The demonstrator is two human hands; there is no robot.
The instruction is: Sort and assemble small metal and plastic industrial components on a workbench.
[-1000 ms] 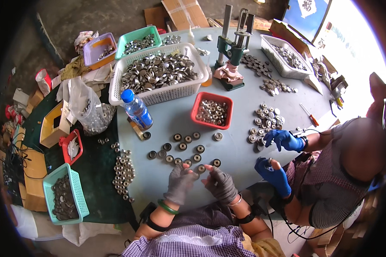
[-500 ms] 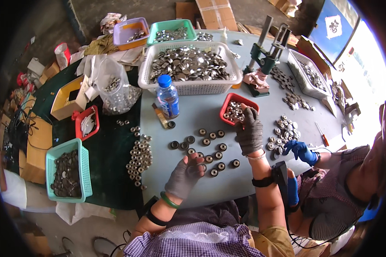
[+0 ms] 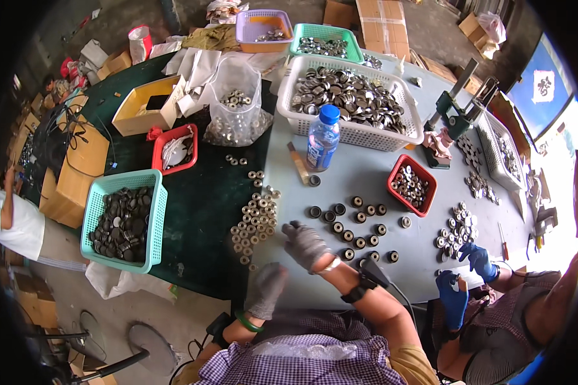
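My right hand [image 3: 307, 247], in a grey fingerless glove, reaches left across the table. Its fingers are stretched and slightly apart, just right of a cluster of small silver rings [image 3: 253, 221]; I make out nothing in them. Lower down, my left hand [image 3: 266, 290], gloved alike, is raised near the table's front edge. Motion smears its fingers, so any grip is hidden. Several black-rimmed round parts [image 3: 359, 242] lie spread right of my right hand. Beyond them stands a red basket [image 3: 412, 186] of small metal pieces, with one silver ring [image 3: 406, 222] in front of it.
A large white basket [image 3: 350, 131] of metal caps stands at the back, with a blue-capped bottle [image 3: 323, 138] before it. Turquoise basket [image 3: 157, 221] at left, green hand press [image 3: 456, 115] at back right. A co-worker's blue-gloved hands [image 3: 475, 260] handle parts at right.
My right hand has left the red basket and swung left to the silver rings. My left hand has dropped lower, toward the front edge. The whole view has shifted left.
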